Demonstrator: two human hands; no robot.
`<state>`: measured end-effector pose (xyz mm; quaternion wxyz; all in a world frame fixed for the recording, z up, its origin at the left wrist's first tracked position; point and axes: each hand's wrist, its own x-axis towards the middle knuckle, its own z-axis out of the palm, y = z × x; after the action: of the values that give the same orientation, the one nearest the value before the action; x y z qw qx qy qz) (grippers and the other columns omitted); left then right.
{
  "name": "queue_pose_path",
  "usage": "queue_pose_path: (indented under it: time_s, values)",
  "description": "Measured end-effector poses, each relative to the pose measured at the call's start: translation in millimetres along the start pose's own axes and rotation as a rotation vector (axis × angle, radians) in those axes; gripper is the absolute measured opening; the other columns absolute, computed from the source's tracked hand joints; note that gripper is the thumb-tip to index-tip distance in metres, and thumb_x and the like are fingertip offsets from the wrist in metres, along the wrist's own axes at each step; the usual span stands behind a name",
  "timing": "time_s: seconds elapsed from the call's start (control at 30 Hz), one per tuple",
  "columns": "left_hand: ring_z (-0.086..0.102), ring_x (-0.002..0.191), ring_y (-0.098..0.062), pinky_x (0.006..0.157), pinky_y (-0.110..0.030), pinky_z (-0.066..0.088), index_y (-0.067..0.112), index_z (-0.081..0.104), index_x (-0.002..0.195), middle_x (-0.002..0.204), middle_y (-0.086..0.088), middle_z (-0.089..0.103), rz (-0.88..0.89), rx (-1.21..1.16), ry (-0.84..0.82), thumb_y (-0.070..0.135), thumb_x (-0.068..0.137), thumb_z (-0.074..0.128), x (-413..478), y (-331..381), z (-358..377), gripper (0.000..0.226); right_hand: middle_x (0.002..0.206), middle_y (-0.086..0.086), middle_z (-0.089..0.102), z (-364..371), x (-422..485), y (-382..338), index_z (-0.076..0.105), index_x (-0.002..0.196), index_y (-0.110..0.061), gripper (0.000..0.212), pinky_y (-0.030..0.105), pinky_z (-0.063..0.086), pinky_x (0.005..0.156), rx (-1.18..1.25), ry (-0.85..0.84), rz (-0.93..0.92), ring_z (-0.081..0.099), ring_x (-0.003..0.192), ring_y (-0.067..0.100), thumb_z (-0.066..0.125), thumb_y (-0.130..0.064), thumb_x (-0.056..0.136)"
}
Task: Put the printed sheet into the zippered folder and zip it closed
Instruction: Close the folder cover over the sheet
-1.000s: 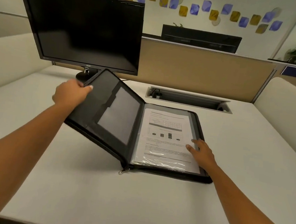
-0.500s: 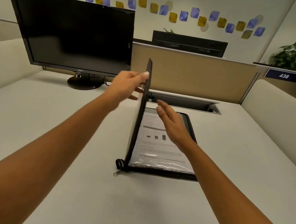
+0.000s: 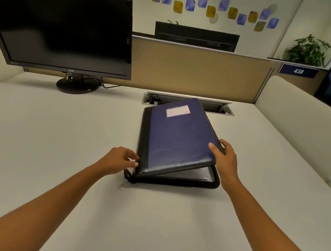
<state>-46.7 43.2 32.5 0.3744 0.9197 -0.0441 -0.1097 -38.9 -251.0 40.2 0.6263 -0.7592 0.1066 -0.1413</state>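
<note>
folder [image 3: 176, 182] ajar, cover [image 3: 179, 141] in grip of right hand [image 3: 225, 162], left hand [image 3: 116, 161] loose at spine [image 3: 144, 139]

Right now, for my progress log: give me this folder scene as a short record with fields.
folder: lying on the desk
cover: nearly shut, gap at near right corner
zipper pull: at near left corner, zip not closed
left hand: fingertips at the spine's near corner
right hand: pinches cover's right edge
sheet: under the cover, not clearly visible

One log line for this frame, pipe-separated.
stage: cover nearly shut | blue-and-black zippered folder: ajar, unzipped | right hand: grips cover edge | left hand: beside spine corner
</note>
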Motion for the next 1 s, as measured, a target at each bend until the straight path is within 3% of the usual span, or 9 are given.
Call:
queue_pose_path:
  time_s: [0.1,0.23,0.3,0.5,0.6,0.67,0.83,1.0]
  values:
    - [0.060,0.095,-0.013,0.079,-0.017,0.041,0.013,0.066,0.109,0.108,-0.006,0.068,0.014,-0.008,-0.045,0.021,0.084,0.066,-7.4,-16.7,0.9,0.027,0.135,0.011,0.050,-8.9,-2.5,30.7,0.045,0.129,-0.011,0.049,0.036,0.042,0.098,-0.161,-0.015,0.054,0.049,0.120,0.027,0.063,-0.023,0.085]
    - [0.061,0.093,-0.007,0.072,-0.009,0.040,0.019,0.068,0.104,0.098,0.003,0.069,0.058,-0.056,-0.077,0.025,0.080,0.070,-13.5,-29.2,-0.5,0.025,0.133,0.012,0.053,-13.7,-7.8,53.6,0.049,0.127,-0.010,0.048,0.037,0.041,0.100,-0.333,-0.056,0.001,0.050,0.120,0.029,0.064,-0.024,0.083]
    - [0.061,0.086,-0.003,0.072,-0.012,0.042,0.023,0.069,0.098,0.093,0.005,0.070,0.073,-0.075,-0.091,0.025,0.076,0.074,-15.5,-32.8,-1.0,0.023,0.133,0.010,0.052,-15.6,-10.3,59.2,0.048,0.127,-0.012,0.053,0.037,0.041,0.101,-0.372,-0.092,-0.032,0.049,0.120,0.027,0.067,-0.029,0.080]
    - [0.064,0.066,0.002,0.065,-0.012,0.051,0.021,0.072,0.089,0.087,0.003,0.072,0.107,-0.109,-0.100,0.006,0.066,0.081,-20.1,-46.5,-1.5,0.029,0.151,0.000,0.017,-30.1,-11.2,74.1,0.031,0.137,-0.035,0.086,0.039,0.027,0.114,-0.559,-0.420,-0.110,0.021,0.139,0.018,0.077,-0.046,0.064]
    - [0.062,0.060,0.004,0.060,-0.005,0.044,0.032,0.072,0.072,0.067,0.011,0.072,0.110,-0.114,-0.042,0.005,0.069,0.077,-20.9,-52.4,-1.0,0.028,0.151,0.004,0.020,-28.0,-8.6,76.8,0.033,0.136,-0.035,0.081,0.041,0.030,0.113,-0.568,-0.377,-0.171,0.024,0.138,0.022,0.076,-0.039,0.068]
    - [0.058,0.059,0.005,0.058,-0.005,0.041,0.034,0.072,0.068,0.064,0.014,0.071,0.102,-0.116,0.002,0.008,0.071,0.076,-19.7,-57.0,0.4,0.026,0.150,0.005,0.023,-22.2,-7.0,77.0,0.033,0.137,-0.033,0.078,0.042,0.032,0.112,-0.580,-0.346,-0.189,0.027,0.137,0.024,0.075,-0.035,0.071]
    - [0.055,0.053,-0.003,0.048,-0.009,0.044,0.019,0.073,0.073,0.059,0.003,0.064,-0.013,-0.284,0.113,0.015,0.078,0.072,-16.8,-69.0,3.8,0.006,0.148,0.010,0.027,0.1,1.1,72.8,0.032,0.138,-0.029,0.076,0.046,0.029,0.112,-0.673,-0.293,-0.181,0.029,0.135,0.028,0.070,-0.043,0.074]
    - [0.053,0.051,-0.004,0.045,-0.009,0.042,0.010,0.069,0.077,0.063,-0.002,0.063,-0.054,-0.354,0.182,0.013,0.083,0.067,-13.4,-71.5,9.1,0.006,0.148,0.011,0.027,25.0,-2.6,70.7,0.036,0.135,-0.024,0.066,0.058,0.012,0.112,-0.864,-0.166,-0.234,0.018,0.139,0.028,0.065,-0.041,0.078]
